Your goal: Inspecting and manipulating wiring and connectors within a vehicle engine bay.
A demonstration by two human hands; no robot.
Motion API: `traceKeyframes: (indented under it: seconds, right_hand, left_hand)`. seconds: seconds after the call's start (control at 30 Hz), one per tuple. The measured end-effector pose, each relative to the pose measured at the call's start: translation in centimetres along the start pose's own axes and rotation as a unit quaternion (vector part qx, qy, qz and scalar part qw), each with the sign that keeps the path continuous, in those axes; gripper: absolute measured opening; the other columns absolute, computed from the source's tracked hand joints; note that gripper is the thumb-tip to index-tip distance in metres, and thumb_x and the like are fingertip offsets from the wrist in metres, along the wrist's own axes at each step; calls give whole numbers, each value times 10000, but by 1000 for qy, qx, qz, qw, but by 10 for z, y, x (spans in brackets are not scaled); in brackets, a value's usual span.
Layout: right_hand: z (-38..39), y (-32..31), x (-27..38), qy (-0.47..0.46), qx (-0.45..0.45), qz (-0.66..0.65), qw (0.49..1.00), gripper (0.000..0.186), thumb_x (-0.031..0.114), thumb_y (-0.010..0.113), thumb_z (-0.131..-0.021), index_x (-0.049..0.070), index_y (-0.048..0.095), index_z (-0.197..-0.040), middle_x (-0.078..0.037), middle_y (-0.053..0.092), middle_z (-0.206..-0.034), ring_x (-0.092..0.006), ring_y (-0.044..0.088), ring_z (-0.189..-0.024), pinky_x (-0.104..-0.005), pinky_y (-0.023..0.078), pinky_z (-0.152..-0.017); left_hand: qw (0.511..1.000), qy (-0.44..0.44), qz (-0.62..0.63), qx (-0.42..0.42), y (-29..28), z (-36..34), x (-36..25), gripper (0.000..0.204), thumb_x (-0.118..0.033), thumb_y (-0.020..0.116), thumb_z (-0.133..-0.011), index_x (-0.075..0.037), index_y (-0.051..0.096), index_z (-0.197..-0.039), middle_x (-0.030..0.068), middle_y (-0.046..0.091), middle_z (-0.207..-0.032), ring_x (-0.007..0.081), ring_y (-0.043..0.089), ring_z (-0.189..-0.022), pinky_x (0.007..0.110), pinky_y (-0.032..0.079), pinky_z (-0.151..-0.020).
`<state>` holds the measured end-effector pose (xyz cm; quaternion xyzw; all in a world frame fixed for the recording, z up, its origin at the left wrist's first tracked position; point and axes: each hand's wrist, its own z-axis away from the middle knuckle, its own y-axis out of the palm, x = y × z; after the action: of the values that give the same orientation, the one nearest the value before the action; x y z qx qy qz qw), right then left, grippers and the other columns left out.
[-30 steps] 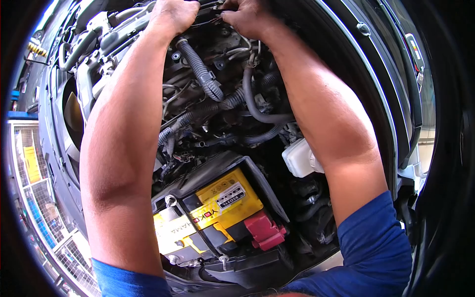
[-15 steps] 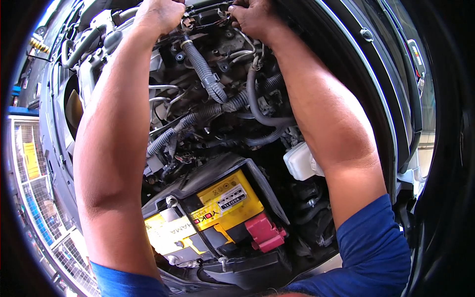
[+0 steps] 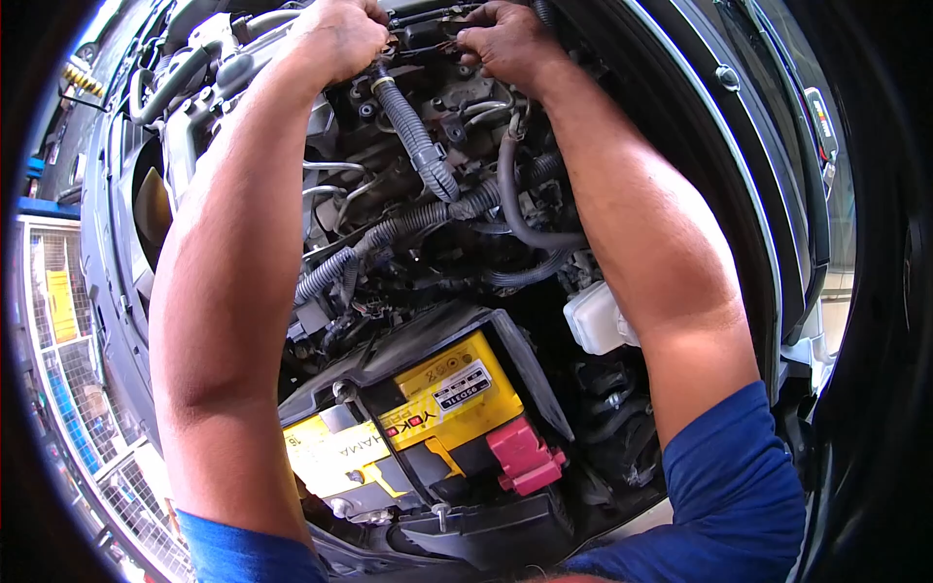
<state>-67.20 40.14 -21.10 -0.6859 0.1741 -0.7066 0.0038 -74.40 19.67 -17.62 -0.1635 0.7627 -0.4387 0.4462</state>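
Observation:
Both of my arms stretch over an open engine bay to the far side of the engine (image 3: 452,112). My left hand (image 3: 340,41) is closed, its fingertips at small wires by the upper end of a grey corrugated conduit (image 3: 408,126). What those fingers grip is hidden. Across from it, my right hand (image 3: 512,47) pinches thumb and fingers together beside a thin dark wire or line (image 3: 432,51) running between the hands. I cannot make out what is in the pinch.
A yellow-topped car battery (image 3: 428,398) with a red terminal cover (image 3: 525,455) sits nearest me under a hold-down bar. A white reservoir (image 3: 595,319) stands beside my right forearm. A black hose (image 3: 507,194) curves over the engine. Wire-mesh racks (image 3: 83,369) are at left.
The engine bay sits slightly farther right and lower in view. My left hand has shifted a little right, toward the conduit's upper end; the right hand keeps nearly the same place on the engine.

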Motion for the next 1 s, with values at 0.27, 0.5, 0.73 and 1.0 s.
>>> traceKeyframes:
  seconds: [0.27,0.5,0.73,1.0]
  right_hand:
    - [4,3,12,38,-1,-90,995,68,53,612,-856,19,621,-913,-57,613,-700,-125,567,-561,-281,461,-484]
    - [7,-3,35,9,29,-124,992,89,94,614,-900,34,652,-953,-12,610,-701,-91,534,-547,-252,418,-485]
    - [13,10,52,4,27,-112,993,113,86,628,-897,25,657,-987,-19,608,-719,-93,533,-553,-249,428,-490]
    - [29,21,73,18,120,-65,990,171,138,630,-916,34,664,-1048,-6,609,-736,-73,531,-580,-234,428,-497]
  left_hand:
    - [979,-70,-170,93,-7,-3,-53,253,-69,566,-721,-103,760,-880,177,713,-838,328,686,-752,413,551,-704]
    - [903,-29,421,78,0,-4,-47,272,-22,661,-796,13,641,-1065,32,663,-863,87,609,-715,245,506,-636]
    - [926,-36,372,46,-16,2,-41,248,8,686,-798,21,639,-1040,50,659,-845,101,611,-696,240,498,-604]
    - [972,-74,225,-2,-48,29,-17,190,-39,623,-738,-37,720,-902,80,693,-781,157,632,-673,309,520,-627]
